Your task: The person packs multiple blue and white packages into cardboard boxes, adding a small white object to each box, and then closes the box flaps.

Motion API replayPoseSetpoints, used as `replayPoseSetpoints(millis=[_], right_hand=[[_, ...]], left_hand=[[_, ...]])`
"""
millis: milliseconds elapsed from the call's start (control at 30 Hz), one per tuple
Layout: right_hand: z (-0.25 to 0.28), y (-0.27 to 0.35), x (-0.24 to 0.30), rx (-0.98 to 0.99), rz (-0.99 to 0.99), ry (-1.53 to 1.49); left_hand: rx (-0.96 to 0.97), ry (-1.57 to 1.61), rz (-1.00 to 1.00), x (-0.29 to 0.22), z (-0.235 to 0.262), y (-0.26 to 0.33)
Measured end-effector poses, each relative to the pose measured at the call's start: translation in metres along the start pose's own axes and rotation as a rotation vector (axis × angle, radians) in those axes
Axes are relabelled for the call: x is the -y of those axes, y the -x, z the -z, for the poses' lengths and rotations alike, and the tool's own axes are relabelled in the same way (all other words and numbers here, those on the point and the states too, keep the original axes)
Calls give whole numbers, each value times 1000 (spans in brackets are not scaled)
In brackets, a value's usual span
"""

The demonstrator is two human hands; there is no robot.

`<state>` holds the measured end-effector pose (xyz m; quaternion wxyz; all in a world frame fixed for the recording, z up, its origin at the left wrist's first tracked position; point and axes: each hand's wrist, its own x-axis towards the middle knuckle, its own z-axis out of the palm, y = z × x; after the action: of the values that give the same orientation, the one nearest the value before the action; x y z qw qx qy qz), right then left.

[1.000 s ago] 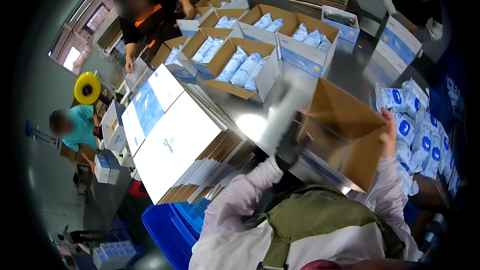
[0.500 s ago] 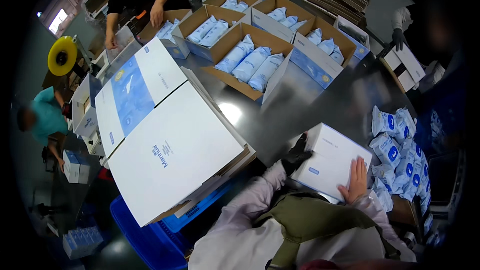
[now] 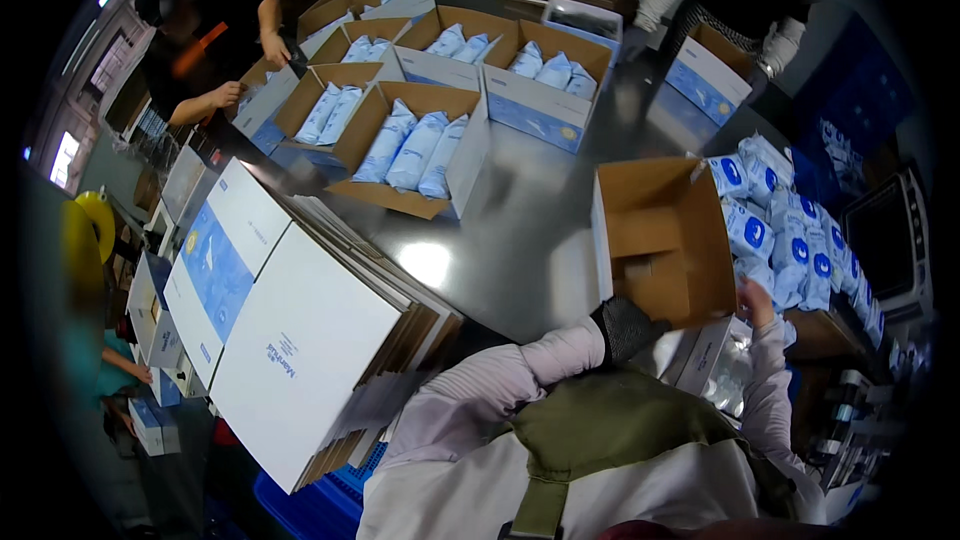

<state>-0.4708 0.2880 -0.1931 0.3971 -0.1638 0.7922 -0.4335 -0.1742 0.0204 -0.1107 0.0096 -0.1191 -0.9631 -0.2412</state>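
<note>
An empty open-topped cardboard carton, brown inside and white outside, stands on the steel worktable directly before the person, its near wall held between both hands. The left hand, in a dark glove, is closed over the near lower corner of the carton; its fingers curl around the edge, though the fingertips themselves are hidden. The right hand, bare, lies against the carton's right near corner with the fingers spread fairly flat, pressing rather than clenching. The carton is judged light and fairly stiff, but its thin walls would buckle under a pinch, so it is best taken at opposite corners or under the base. Just right of it lies a heap of white-and-blue soft packets. To the left rests a stack of flattened white cartons. Across the table stand filled cartons of long pale packs, attended by two other people, a hand of one near the far-left carton.
</note>
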Motion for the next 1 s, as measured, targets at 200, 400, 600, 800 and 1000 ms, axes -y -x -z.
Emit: replayPoseSetpoints(millis=[200, 400, 600, 800, 1000], right_hand=[[-53, -14, 11, -174, 357, 395], [-104, 30, 17, 104, -167, -876], [-176, -44, -45, 26, -408, -378], [39, -63, 11, -432, 611, 865], [79, -96, -26, -430, 415, 1052]], left_hand=[[190, 11, -150, -11, -45, -23], [-189, 265, 645, 99, -52, 9], [-90, 30, 1120, 142, 3, -17], [-176, -58, 1154, 144, 0, 2], [-209, -65, 1160, 137, -3, -16]])
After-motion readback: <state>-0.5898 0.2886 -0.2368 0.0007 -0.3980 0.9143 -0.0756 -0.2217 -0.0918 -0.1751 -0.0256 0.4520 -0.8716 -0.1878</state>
